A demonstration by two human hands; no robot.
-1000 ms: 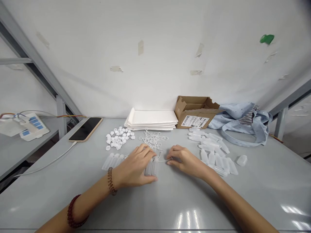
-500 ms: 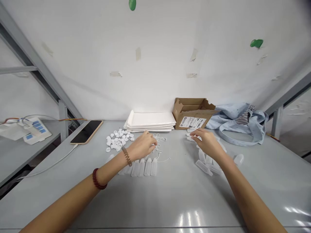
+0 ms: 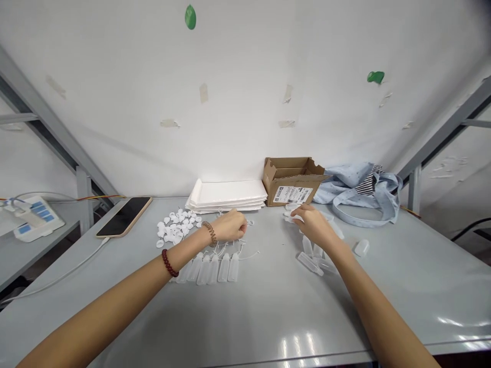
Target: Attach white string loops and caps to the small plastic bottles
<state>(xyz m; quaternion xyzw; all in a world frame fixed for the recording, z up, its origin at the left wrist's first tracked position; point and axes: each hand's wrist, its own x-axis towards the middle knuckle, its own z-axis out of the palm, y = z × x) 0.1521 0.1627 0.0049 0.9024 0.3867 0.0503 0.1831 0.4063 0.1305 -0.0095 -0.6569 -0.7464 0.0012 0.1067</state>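
My left hand (image 3: 230, 225) hovers with curled fingers over thin white looped strings (image 3: 250, 223), partly covering them; what its fingers hold, if anything, is hidden. Just below it, a row of translucent plastic bottles (image 3: 223, 268) lies side by side with white strings at their necks. My right hand (image 3: 313, 225) reaches over a loose pile of similar translucent plastic bottles (image 3: 310, 263). Its thumb and forefinger are apart beside small translucent pieces (image 3: 292, 207) at the pile's far end. White caps (image 3: 176, 225) lie heaped to the left of my left hand.
A stack of white envelopes (image 3: 230, 193) and an open cardboard box (image 3: 295, 186) stand against the wall. A light blue cloth bag (image 3: 364, 197) lies right of the box. At left are a phone (image 3: 125, 217) with a charging cable (image 3: 57, 278) and a power strip (image 3: 40, 217).
The view has turned slightly right. My left hand has moved a little right across the strings, its fingers now more curled in. My right hand stays at nearly the same place by the pile.
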